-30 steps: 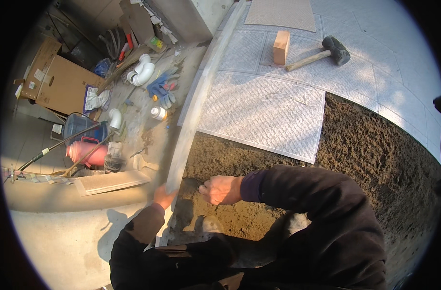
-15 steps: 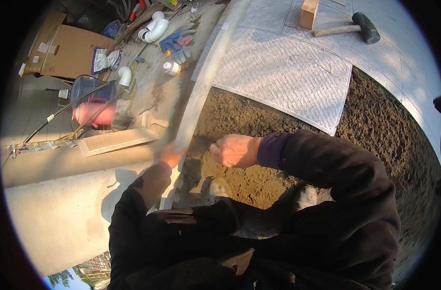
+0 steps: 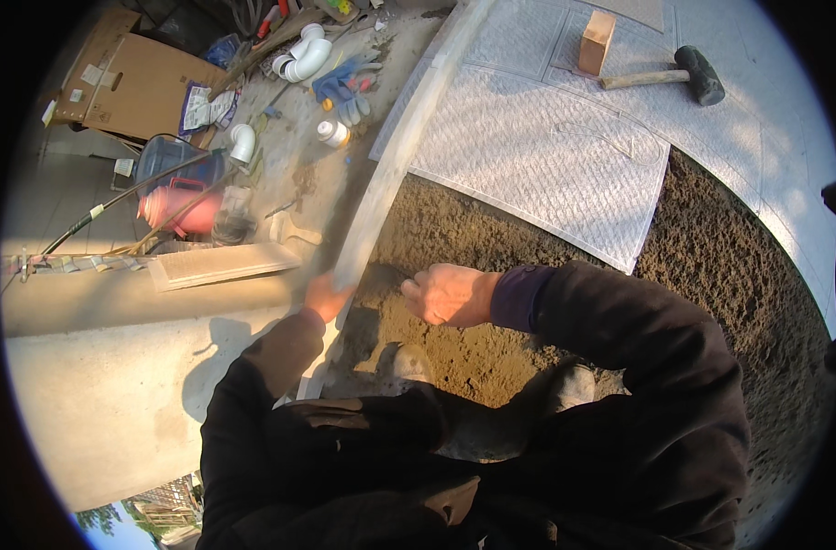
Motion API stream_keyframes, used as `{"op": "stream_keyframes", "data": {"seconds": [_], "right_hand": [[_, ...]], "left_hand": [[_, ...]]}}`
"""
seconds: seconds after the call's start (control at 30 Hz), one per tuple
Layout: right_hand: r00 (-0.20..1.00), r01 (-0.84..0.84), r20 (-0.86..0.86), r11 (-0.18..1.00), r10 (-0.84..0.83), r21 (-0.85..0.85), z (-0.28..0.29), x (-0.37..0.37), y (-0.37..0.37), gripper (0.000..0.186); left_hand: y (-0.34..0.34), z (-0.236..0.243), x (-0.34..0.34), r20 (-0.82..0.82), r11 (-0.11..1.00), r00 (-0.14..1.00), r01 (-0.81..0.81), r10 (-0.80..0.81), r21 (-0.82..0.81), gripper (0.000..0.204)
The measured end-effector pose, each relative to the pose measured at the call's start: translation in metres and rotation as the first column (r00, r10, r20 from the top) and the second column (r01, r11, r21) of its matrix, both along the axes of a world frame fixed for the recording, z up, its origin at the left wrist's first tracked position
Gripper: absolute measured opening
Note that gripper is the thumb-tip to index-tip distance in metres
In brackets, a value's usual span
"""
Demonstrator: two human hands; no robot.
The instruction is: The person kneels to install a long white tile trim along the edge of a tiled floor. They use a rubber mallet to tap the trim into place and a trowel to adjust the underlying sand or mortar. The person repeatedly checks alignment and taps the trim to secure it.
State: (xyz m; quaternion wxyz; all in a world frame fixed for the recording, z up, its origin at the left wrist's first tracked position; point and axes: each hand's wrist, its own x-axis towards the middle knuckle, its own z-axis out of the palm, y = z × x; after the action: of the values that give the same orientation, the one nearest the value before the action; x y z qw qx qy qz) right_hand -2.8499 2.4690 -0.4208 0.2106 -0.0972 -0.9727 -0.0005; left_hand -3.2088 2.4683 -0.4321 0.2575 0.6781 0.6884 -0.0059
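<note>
A long, pale straight bar [image 3: 395,174] runs from the far edge of the view down past my left side, along the border of the loose soil [image 3: 473,367]. My left hand [image 3: 328,295] is closed around its near part. Just right of the bar, my right hand [image 3: 450,295] is held over the soil in a closed fist. A dark, thin shape shows by its fingers, but what it grips I cannot make out. Beyond the soil lie textured grey paving tiles [image 3: 537,137], the nearest with a loose string on it.
A mallet [image 3: 697,75] and a reddish block [image 3: 597,44] rest on the tiles. To the left are a wooden board [image 3: 223,267], a pink jug [image 3: 181,209], white pipe fittings [image 3: 306,60], gloves [image 3: 343,90], a white bottle [image 3: 333,134] and a cardboard box [image 3: 147,87]. A low pale wall [image 3: 115,394] stands nearby.
The view has shifted slightly, so the tiles and mallet appear a little lower. My left hand stays on the bar, and my right hand remains closed in nearly the same spot.
</note>
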Motion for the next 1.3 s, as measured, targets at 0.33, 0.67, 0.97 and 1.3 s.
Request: {"op": "stream_keyframes", "data": {"seconds": [0.33,0.67,0.97,1.3], "right_hand": [[1.000,-0.024,0.008,0.999,0.024,-0.030,0.003,0.004,0.002,0.013],[1.000,-0.031,-0.009,0.995,0.030,-0.098,-0.013,-0.002,0.003,0.012],[1.000,0.023,0.020,0.999,-0.022,-0.042,0.001,0.003,0.000,0.008],[0.980,-0.027,0.197,0.996,0.043,-0.081,-0.003,0.008,-0.005,0.019]], "left_hand": [[-0.001,-0.012,-0.013,0.036,1.000,0.999,0.001,0.000,-0.007,0.049],[0.000,-0.020,-0.016,0.019,0.997,0.999,-0.050,0.051,-0.056,0.051],[0.001,-0.022,-0.018,-0.005,1.000,1.000,-0.012,0.012,-0.020,0.055],[-0.001,-0.003,0.002,-0.107,0.999,0.993,-0.049,0.048,-0.005,0.056]]}}
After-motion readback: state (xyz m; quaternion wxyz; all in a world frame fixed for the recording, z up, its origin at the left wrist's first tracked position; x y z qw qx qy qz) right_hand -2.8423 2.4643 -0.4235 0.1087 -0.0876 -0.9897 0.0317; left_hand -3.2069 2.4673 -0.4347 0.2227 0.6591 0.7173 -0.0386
